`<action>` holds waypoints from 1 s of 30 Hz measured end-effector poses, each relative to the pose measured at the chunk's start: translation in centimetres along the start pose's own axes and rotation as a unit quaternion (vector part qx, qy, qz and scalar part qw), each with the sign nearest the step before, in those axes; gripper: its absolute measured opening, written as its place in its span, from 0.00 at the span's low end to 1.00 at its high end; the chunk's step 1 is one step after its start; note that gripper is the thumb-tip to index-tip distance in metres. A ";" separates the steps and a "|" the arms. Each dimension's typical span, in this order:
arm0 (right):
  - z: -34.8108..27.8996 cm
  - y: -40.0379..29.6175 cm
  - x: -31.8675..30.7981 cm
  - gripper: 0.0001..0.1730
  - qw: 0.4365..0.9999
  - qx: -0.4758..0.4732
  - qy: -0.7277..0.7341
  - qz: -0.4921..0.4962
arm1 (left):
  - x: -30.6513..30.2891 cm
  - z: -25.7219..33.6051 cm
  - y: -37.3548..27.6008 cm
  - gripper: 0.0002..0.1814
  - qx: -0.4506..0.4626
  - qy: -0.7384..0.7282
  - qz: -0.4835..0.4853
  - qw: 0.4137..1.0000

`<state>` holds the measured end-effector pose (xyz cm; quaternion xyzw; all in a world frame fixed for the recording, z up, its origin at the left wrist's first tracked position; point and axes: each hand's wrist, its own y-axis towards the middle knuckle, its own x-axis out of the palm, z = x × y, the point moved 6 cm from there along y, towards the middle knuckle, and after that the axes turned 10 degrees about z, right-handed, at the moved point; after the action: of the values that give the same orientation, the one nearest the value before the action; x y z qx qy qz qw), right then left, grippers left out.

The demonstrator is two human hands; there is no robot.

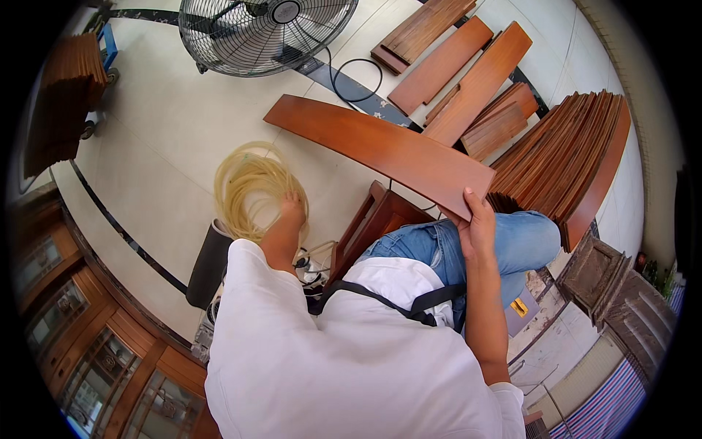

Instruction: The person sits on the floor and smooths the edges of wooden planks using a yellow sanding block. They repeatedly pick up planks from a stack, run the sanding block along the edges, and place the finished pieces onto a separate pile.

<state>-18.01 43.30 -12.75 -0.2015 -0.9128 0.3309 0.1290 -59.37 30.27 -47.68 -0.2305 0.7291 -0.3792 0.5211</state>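
A long reddish-brown wooden plank (378, 145) is held up in front of me, slanting from upper left to my right knee. My right hand (476, 222) grips its near end, thumb on the top face and the other fingers mostly hidden beneath. To the left, my left hand (292, 204) is at the right side of a coil of translucent yellowish hose (249, 186). Its fingers are foreshortened, and whether they close on the hose cannot be made out. Below the plank, a dark wooden chair or stool (356, 219) shows partly beside my jeans.
Several loose planks (441, 66) lie on the tiled floor ahead. A row of boards (565, 148) stands on edge at right. A metal fan (269, 33) with a looped cable stands ahead; more boards (66, 93) and a wheeled trolley (109, 46) are far left. Glazed wooden doors (109, 351) line the lower left.
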 end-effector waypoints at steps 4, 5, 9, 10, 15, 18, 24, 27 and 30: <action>-0.8 -0.3 0.1 0.23 1.000 -0.017 -0.018 0.010 | -0.8 -4.2 -3.6 0.36 -0.087 -0.031 -0.056 0.994; -1.0 -0.2 0.3 0.23 0.999 -0.020 -0.023 0.013 | 0.8 -6.1 -2.9 0.37 -0.109 -0.018 -0.044 0.993; -0.6 -0.1 -0.3 0.24 0.998 -0.018 -0.055 0.021 | 0.9 -10.9 0.8 0.36 -0.152 -0.047 0.005 0.987; -0.3 -0.1 -0.4 0.24 0.998 -0.017 -0.064 0.022 | -1.4 -11.6 1.8 0.36 -0.167 -0.088 0.003 0.982; 1.3 -0.8 -0.5 0.23 0.998 -0.004 -0.047 0.036 | -6.9 -10.0 1.8 0.43 -0.221 -0.276 0.194 0.915; 2.1 -0.6 -0.8 0.22 0.998 0.004 -0.042 0.054 | -3.7 -8.7 -0.8 0.54 -0.373 -0.338 0.305 0.809; 2.7 -0.6 -1.0 0.22 0.998 0.010 -0.034 0.060 | -1.5 -9.8 -2.6 0.67 -0.587 -0.358 0.228 0.690; 2.6 -0.3 -0.8 0.23 0.997 0.008 -0.038 0.065 | -1.8 -10.3 -2.7 0.73 -0.601 -0.464 0.119 0.640; 2.7 -0.3 -0.7 0.23 0.996 0.011 -0.046 0.072 | 0.8 -9.2 -0.3 0.76 -0.544 -0.543 0.071 0.636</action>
<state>-18.49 41.32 -14.68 -0.2498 -0.8971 0.3586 0.0653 -68.31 32.41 -46.38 -0.5846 0.4032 0.3178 0.6282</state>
